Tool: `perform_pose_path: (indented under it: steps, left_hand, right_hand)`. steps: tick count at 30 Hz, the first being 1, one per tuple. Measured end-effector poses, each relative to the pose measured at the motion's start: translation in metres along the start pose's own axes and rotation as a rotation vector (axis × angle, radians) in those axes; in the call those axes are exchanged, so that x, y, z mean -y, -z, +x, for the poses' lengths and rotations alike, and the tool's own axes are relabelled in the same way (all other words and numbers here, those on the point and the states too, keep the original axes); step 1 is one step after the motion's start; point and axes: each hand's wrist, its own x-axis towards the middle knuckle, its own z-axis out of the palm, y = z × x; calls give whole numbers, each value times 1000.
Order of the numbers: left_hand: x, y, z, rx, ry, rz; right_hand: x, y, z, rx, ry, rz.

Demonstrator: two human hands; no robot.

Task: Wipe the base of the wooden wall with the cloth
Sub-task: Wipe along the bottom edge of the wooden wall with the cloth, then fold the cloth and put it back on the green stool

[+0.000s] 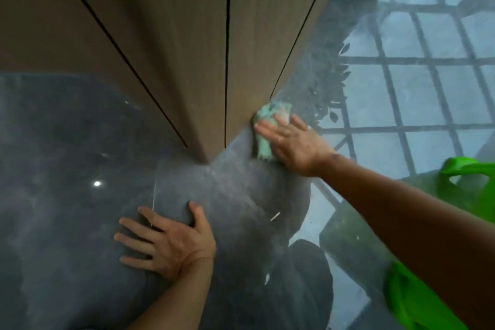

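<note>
A brown wooden wall (192, 43) with dark vertical grooves rises from a dark grey stone ledge (235, 190). Its corner meets the ledge near the middle of the view. A pale green cloth (269, 118) lies against the foot of the wall's right face. My right hand (292, 142) presses flat on the cloth, fingers stretched toward the wall. My left hand (171, 241) rests palm down on the ledge below the corner, fingers spread, holding nothing.
To the right of the ledge is glass with a dark grid (417, 83) and a small leafy plant (332, 83) beside it. A bright green sleeve or garment (471, 187) fills the right edge. A light spot (97, 183) reflects on the glossy dark floor at the left.
</note>
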Motion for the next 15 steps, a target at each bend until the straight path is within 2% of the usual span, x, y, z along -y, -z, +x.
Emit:
perform_pose_path:
  steps: [2, 5, 9, 11, 13, 15]
  left_hand:
    - [5, 0, 3, -51, -2, 29]
    - [7, -5, 3, -42, -25, 31]
    - [4, 3, -3, 21, -29, 15]
    - [-1, 14, -3, 78, -19, -1]
    - [-6, 40, 4, 313, 7, 54]
    - [-3, 87, 12, 642, 164, -5]
  right_hand:
    - [-49, 18, 23, -57, -299, 119]
    - [-51, 18, 47, -121, -471, 244]
    - [42, 5, 33, -258, -640, 359]
    - [103, 1, 15, -251, -588, 422]
    - [163, 2, -10, -82, -500, 587]
    - [209, 19, -41, 139, -509, 887]
